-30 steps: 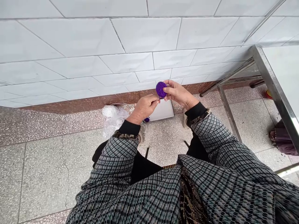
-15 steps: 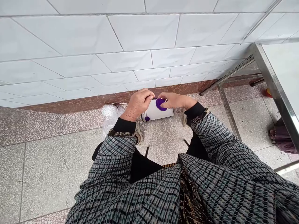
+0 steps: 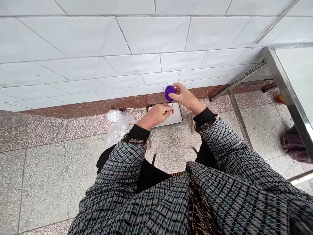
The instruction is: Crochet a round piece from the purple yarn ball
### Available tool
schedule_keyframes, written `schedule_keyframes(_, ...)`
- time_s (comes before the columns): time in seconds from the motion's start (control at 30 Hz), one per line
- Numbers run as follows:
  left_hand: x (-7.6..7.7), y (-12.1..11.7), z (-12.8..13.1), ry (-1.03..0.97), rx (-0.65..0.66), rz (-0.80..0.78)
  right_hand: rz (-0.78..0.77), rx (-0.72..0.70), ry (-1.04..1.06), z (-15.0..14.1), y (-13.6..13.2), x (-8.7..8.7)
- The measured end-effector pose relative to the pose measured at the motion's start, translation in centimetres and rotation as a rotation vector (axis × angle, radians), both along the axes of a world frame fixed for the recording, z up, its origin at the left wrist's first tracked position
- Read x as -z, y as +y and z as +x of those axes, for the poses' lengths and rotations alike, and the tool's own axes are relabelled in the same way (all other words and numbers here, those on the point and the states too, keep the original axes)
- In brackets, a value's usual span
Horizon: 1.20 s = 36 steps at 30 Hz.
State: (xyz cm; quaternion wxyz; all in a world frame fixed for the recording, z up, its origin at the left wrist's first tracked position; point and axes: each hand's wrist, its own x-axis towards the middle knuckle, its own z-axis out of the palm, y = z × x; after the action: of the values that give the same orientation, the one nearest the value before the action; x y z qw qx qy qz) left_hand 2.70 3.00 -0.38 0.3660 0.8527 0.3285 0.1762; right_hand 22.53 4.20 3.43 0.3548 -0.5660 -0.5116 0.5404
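Observation:
A purple ball of yarn (image 3: 169,93) is held up in front of the wall's base by my right hand (image 3: 184,97), its thumb and fingers closed round it. Lower and to the left, my left hand (image 3: 157,115) has its thumb and fingertips pinched together. A short piece of purple yarn strand shows at those fingertips. Beneath both hands a shallow white box (image 3: 177,118) with a dark rim lies on the floor. My left hand and wrist cover its left part, so whatever lies there is hidden.
Left of the box, a clear plastic bag with white yarn (image 3: 117,122) rests on the speckled floor (image 3: 49,176). White tiled wall (image 3: 137,34) rises in front. A metal-framed table (image 3: 290,85) stands on the right, with dark purple cloth (image 3: 297,147) near it.
My right hand has raised the yarn ball toward the wall. My left hand has moved right and down, now covering the spot where a small purple ball showed in the box.

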Motion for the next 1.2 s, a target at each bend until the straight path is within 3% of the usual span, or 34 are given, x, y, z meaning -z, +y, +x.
schedule_keyframes(0.1,-0.9,0.4,-0.9,-0.011,-0.061,0.042,0.019,-0.073,-0.257,0.2,-0.1,-0.4)
schedule_keyframes(0.17,-1.6,0.7,-1.6,-0.026,-0.159,0.079,-0.059,-0.195,-0.288,0.4,-0.4,-0.9)
schedule_keyframes(0.3,-2.3,1.3,-2.4,-0.044,-0.300,0.100,-0.236,-0.434,-0.128,0.5,-1.0,-1.8)
schedule_keyframes(0.4,-2.0,1.6,-2.3,-0.055,-0.373,0.058,-0.266,-0.491,0.078,0.5,-1.2,-1.9)
schedule_keyframes(0.53,-0.9,1.8,-1.8,-0.030,-0.385,-0.028,-0.274,-0.355,0.286,0.6,-1.1,-1.6)
schedule_keyframes(0.7,-0.3,1.1,-1.1,0.027,-0.208,-0.133,-0.203,-0.081,0.332,0.6,-0.3,-0.7)
schedule_keyframes(0.77,-0.6,0.6,-0.8,0.038,-0.075,-0.201,-0.144,0.016,0.289,0.5,-0.1,-0.2)
schedule_keyframes(0.87,-1.5,0.1,-0.6,0.012,0.092,-0.250,-0.073,0.073,0.046,0.2,0.0,0.0)
schedule_keyframes(0.93,-2.2,0.1,-0.8,-0.020,0.082,-0.238,-0.057,0.015,-0.157,0.2,-0.1,-0.4)
schedule_keyframes(1.0,-2.7,0.4,-1.2,-0.058,-0.022,-0.206,-0.119,-0.145,-0.255,0.2,-0.4,-1.1)
schedule_keyframes(1.1,-3.0,1.0,-2.0,-0.112,-0.188,-0.143,-0.248,-0.384,-0.192,0.5,-0.7,-1.9)
schedule_keyframes(1.2,-3.0,1.6,-2.5,-0.126,-0.263,-0.110,-0.246,-0.505,-0.025,1.0,-0.8,-1.8)
